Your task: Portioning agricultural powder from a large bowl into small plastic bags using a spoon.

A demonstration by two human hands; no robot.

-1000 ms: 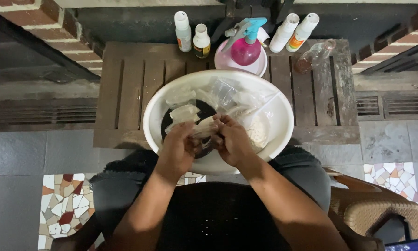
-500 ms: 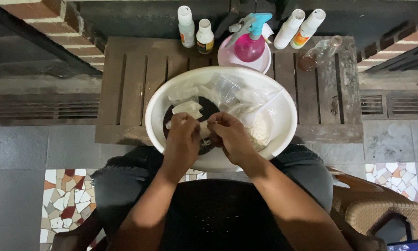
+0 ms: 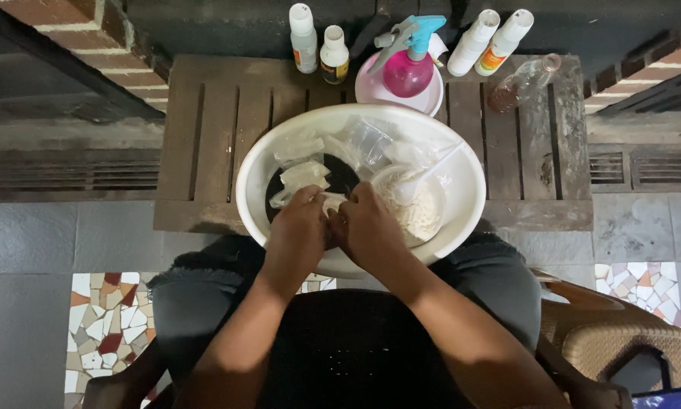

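Nearest the camera the person sits on a dark chair [image 3: 371, 348], knees apart under the bench edge, with a wicker chair [image 3: 628, 341] at the near right and a mosaic floor [image 3: 98, 326] at the near left. Both forearms reach forward into a white basin [image 3: 469, 189], which stands on the near edge of the wooden bench [image 3: 212, 121], likely drawn close so that the work falls over it. The left hand [image 3: 299, 227] and right hand [image 3: 371, 227] meet over the basin's near side, fingers curled shut together on a small pale piece [image 3: 331, 203] pinched between them; what the piece is made of I cannot tell. It sits just above a dark round object [image 3: 340, 176] lying in the basin's left half, on which pale folded strips [image 3: 303, 174] rest. In the basin's right half lies a heap of white stuff [image 3: 420, 208], and clear plastic bags [image 3: 371, 136] are crumpled toward the far side. Beyond the basin, touching or nearly touching its far rim, a pink bowl [image 3: 371, 89] holds a pink spray bottle [image 3: 409, 68] with a blue trigger. To its left stand two small white bottles [image 3: 318, 49], upright; to its right two taller white bottles [image 3: 496, 42] lean, and a clear bottle [image 3: 522, 82] with brownish liquid lies tilted at the far right, all kept along the bench's far edge, out of the hands' way.
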